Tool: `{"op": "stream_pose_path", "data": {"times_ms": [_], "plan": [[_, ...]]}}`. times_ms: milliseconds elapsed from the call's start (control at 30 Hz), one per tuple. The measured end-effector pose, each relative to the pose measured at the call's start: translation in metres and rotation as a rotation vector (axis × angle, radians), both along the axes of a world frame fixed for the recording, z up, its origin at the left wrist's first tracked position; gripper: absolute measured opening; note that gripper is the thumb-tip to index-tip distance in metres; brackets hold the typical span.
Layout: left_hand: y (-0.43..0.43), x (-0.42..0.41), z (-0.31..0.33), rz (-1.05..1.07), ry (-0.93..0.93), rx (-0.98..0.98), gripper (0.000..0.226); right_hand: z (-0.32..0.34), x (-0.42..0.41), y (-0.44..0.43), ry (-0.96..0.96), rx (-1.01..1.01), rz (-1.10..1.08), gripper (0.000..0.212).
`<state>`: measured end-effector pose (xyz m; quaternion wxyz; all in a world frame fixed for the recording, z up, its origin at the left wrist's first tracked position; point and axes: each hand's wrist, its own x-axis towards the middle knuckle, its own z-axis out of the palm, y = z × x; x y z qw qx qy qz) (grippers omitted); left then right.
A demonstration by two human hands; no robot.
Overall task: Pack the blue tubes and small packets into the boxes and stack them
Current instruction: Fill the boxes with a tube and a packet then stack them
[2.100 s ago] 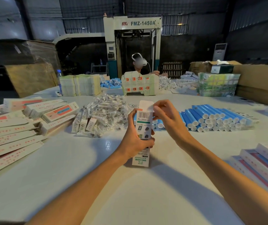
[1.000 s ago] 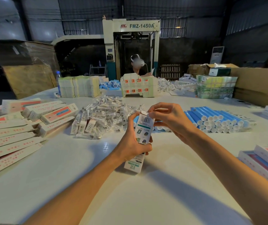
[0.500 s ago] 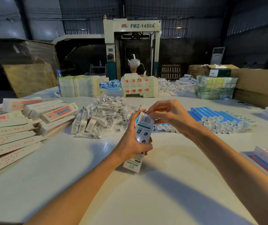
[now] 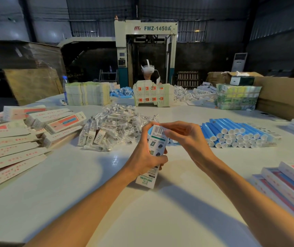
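While the box (image 4: 156, 145) stands nearly upright, long axis top to bottom, top end tipped slightly right and bottom end down at the table (image 4: 89, 179), the left hand (image 4: 145, 158) is curled round its middle. The right hand (image 4: 184, 138) arches over the top and its fingertips pinch the barcode end. Small packets (image 4: 117, 125) are heaped behind on the left, and blue tubes (image 4: 235, 133) are stacked behind on the right.

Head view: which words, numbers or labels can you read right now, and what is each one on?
"FMZ-1450A": header of the machine at the back; the red logo beside it is unclear.
"ELECTRIC", upside down, likely after "SONIC": lower end of the box that the left hand grips.
Barcode digits on that box, red print on the flat cartons, labels on the packets: too small to read.
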<state>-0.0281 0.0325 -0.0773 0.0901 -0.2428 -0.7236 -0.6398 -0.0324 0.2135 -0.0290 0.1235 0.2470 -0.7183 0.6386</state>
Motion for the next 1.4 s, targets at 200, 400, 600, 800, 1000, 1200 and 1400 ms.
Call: {"op": "stream_pose_path", "data": {"times_ms": [200,400,600,800,1000,1200,1400], "plan": [[-0.001,-0.001,-0.001,0.01,-0.002,0.0,0.102,-0.004,0.003,-0.006,0.033,-0.032,-0.021,0.021],[0.003,-0.003,-0.004,0.089,0.005,0.028,0.102,-0.028,0.001,-0.017,-0.056,-0.142,0.069,0.04],[0.008,-0.001,-0.007,0.172,0.069,0.081,0.097,-0.046,0.007,-0.028,-0.179,-0.183,0.102,0.054],[0.009,-0.002,-0.014,0.264,-0.01,0.061,0.073,-0.057,0.029,-0.049,-0.501,-0.203,0.165,0.045],[0.004,-0.004,-0.021,0.241,0.077,-0.082,0.093,-0.049,0.036,-0.04,-0.551,-0.175,0.106,0.054],[0.016,0.002,-0.025,0.052,-0.018,-0.214,0.073,-0.023,0.051,0.0,-0.196,0.235,-0.009,0.048],[0.018,0.01,-0.025,-0.057,0.092,-0.461,0.044,0.023,0.083,0.092,0.085,0.781,-0.578,0.041]]}}
